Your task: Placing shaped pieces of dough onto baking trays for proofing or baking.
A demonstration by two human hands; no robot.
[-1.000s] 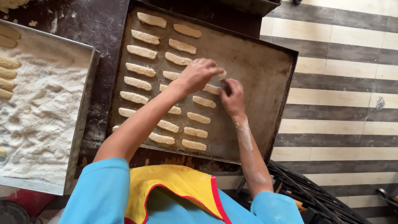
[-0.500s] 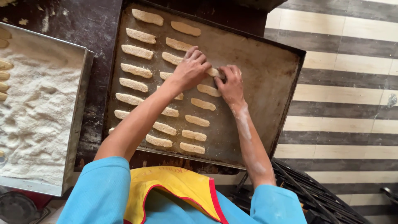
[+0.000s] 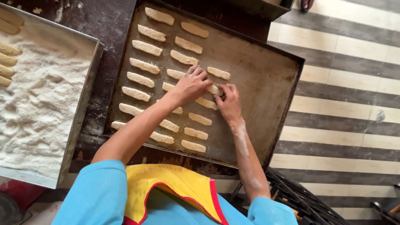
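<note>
Pale, crumb-coated dough is what I have under my fingers: one short finger-shaped stick (image 3: 215,89) lying near the middle of the dark baking tray (image 3: 266,83), at the start of a third column to the right of the two filled ones. My left hand (image 3: 192,84) lies curled over its left end, fingers bent down onto it, and my right hand (image 3: 228,101) pinches its right end between narrowed fingertips, so both hands are closed lightly on the same piece. I judge it soft and light, easy to dent or bend in the middle, and the coating looks dry and loose enough to rub off, so the sensible grip is at the two ends with flat fingertips, supporting its length rather than squeezing the waist. Just beyond it, on the far side, sits another stick (image 3: 218,73) alone in that third column, close but not touching. To the left the rows of shaped sticks (image 3: 143,65) run from far to near, evenly spaced and apart from each other. The right part of the tray is bare metal, stained brown. Further left, across a dark floury worktop (image 3: 96,21), a light metal tray of white crumbs (image 3: 37,104) holds a few uncoated sticks (image 3: 8,58) along its left edge. Striped floor tiles (image 3: 346,83) lie to the right, and my blue sleeves and yellow apron (image 3: 166,187) fill the near edge.
</note>
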